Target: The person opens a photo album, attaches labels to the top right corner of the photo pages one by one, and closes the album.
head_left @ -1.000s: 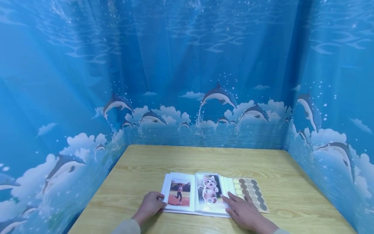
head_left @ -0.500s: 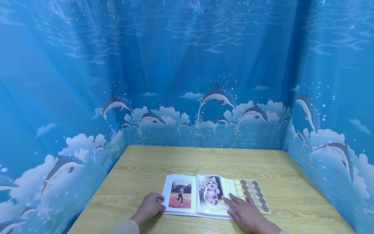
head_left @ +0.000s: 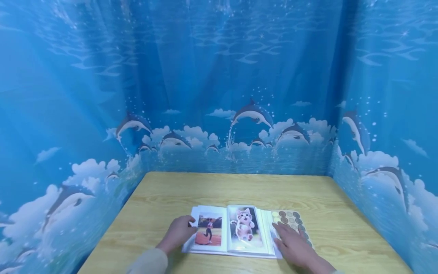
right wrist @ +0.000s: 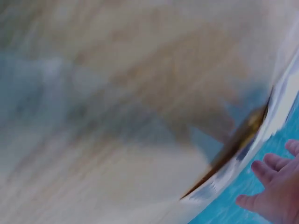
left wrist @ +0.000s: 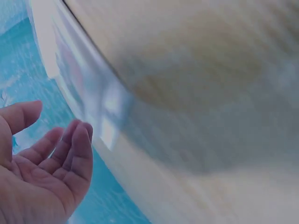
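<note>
A white photo album point(head_left: 224, 228) lies spread on the wooden table in the head view. Its left page carries a photo of a runner point(head_left: 208, 231), its right page a picture of a kitten point(head_left: 244, 225). My left hand point(head_left: 178, 233) is at the album's left edge, thumb and fingers apart; the left wrist view shows its fingers loosely bent around nothing. At the album's right edge is my right hand point(head_left: 293, 243), fingers spread and palm down in the head view. It partly covers a sheet of round coin-like discs point(head_left: 287, 220). Whether either hand touches the album is unclear.
Around the wooden table point(head_left: 236, 190) hangs a blue curtain point(head_left: 219, 76) printed with dolphins and clouds, close to its back and sides. The table is blurred in both wrist views.
My right hand has shifted right, off the kitten page to the album's edge and over the discs. The left hand has loosened at the left edge. The view has shifted slightly.
</note>
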Motion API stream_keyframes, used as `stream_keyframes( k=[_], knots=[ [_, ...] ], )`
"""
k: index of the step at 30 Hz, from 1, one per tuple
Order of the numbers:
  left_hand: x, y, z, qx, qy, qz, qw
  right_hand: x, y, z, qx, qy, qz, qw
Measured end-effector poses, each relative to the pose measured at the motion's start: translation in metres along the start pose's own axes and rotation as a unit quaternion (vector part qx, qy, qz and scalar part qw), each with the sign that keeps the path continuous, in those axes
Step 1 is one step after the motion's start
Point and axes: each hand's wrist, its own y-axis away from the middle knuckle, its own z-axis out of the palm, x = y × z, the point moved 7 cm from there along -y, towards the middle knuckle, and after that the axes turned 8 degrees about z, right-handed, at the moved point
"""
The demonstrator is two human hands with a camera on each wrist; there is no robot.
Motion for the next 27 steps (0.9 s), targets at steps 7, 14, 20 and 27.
stream_keyframes(
  k=[7, 14, 20, 27],
  knots=[
    [0.041, -0.023, 0.022, -0.002, -0.019, -0.017, 0.9997, 0.036, -0.016, -0.021, 0.021, -0.027, 0.058, 0.9977],
    [0.075, -0.045, 0.061, -0.017, 0.023, -0.02, 0.9994, 0.07, -0.026, -0.024, -0.022, -0.074, 0.155, 0.9848],
    [0.119, -0.055, 0.099, -0.057, 0.064, 0.031, 0.9959, 0.087, -0.028, -0.028, -0.042, -0.087, 0.217, 0.9713],
    [0.159, -0.064, 0.139, -0.089, -0.032, 0.082, 0.9922, 0.095, -0.027, -0.026, -0.054, -0.106, 0.251, 0.9607]
  ],
)
